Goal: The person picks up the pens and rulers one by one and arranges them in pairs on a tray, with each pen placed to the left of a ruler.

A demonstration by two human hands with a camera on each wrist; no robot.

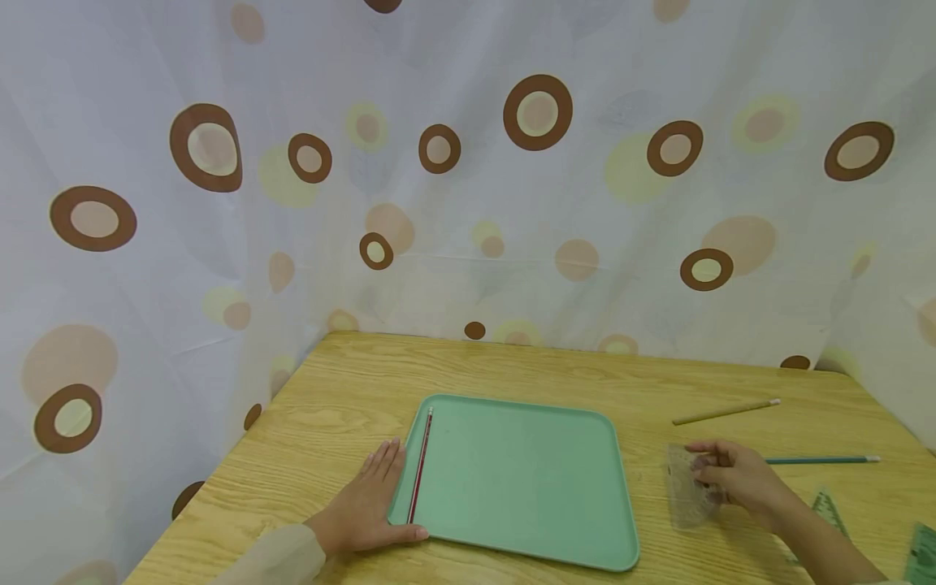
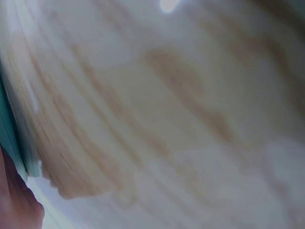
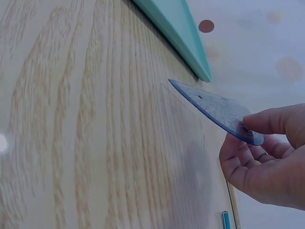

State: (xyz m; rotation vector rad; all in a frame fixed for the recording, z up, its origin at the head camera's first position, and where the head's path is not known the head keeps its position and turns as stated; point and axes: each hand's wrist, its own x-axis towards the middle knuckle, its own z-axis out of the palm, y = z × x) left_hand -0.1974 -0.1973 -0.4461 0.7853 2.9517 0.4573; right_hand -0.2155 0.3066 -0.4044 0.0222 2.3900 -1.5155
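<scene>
A mint green tray (image 1: 526, 479) lies on the wooden table (image 1: 351, 390), with a red pencil (image 1: 420, 475) inside along its left wall. My left hand (image 1: 369, 508) rests flat on the table against the tray's left edge, fingers straight and the thumb along the front rim. To the right of the tray, my right hand (image 1: 731, 475) pinches a clear plastic protractor (image 1: 687, 496). In the right wrist view the protractor (image 3: 214, 107) is tilted up off the wood between the thumb and fingers of that hand (image 3: 245, 136). The left wrist view is blurred and shows only wood grain and the tray's edge (image 2: 9, 138).
A tan pencil (image 1: 724, 412) and a teal pencil (image 1: 822, 460) lie on the table beyond my right hand. Green set squares (image 1: 829, 512) lie at the near right corner. A white curtain with brown rings (image 1: 468, 162) hangs close behind and beside the table.
</scene>
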